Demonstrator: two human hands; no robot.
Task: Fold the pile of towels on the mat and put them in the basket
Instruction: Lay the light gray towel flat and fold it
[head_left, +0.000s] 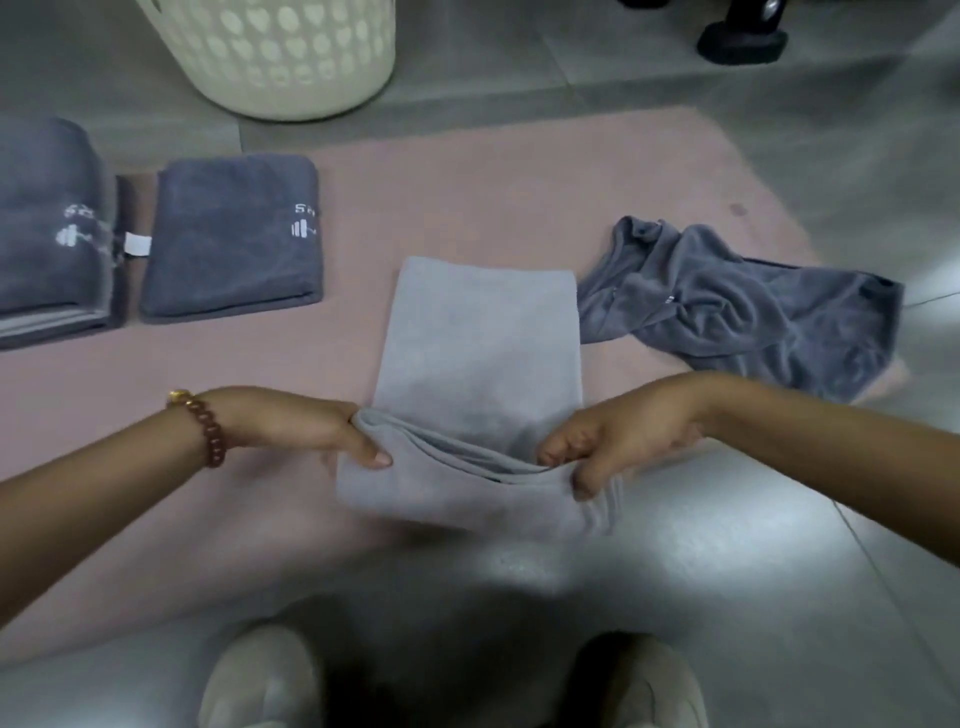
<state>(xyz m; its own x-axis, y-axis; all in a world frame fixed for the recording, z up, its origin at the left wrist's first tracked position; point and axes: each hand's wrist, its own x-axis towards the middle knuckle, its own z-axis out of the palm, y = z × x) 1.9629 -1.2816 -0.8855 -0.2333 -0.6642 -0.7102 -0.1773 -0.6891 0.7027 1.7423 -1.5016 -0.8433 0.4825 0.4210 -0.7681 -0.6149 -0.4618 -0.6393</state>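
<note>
Left hand (306, 428): fingers curled, gripping the near left corner of the light grey rectangular terry towel (478, 364). Right hand (618, 439): fingers curled, pinching the near right corner. The towel lies lengthwise on the pink mat (467, 197), near edge lifted.

A light grey towel (478, 338) is lying lengthwise on the pink mat (467, 197). Its far end is resting flat, while the left hand (317, 426) and right hand (623, 431) are gripping its bunched near end. A folded dark towel (234, 239) with a white dumbbell mark is lying at the left, just beside a leftmost folded towel (47, 228). A crumpled dark towel (753, 306) is sprawling over the mat's right edge. The cream basket (280, 57), pierced with heart-shaped holes, is standing beyond the mat's far edge.
</note>
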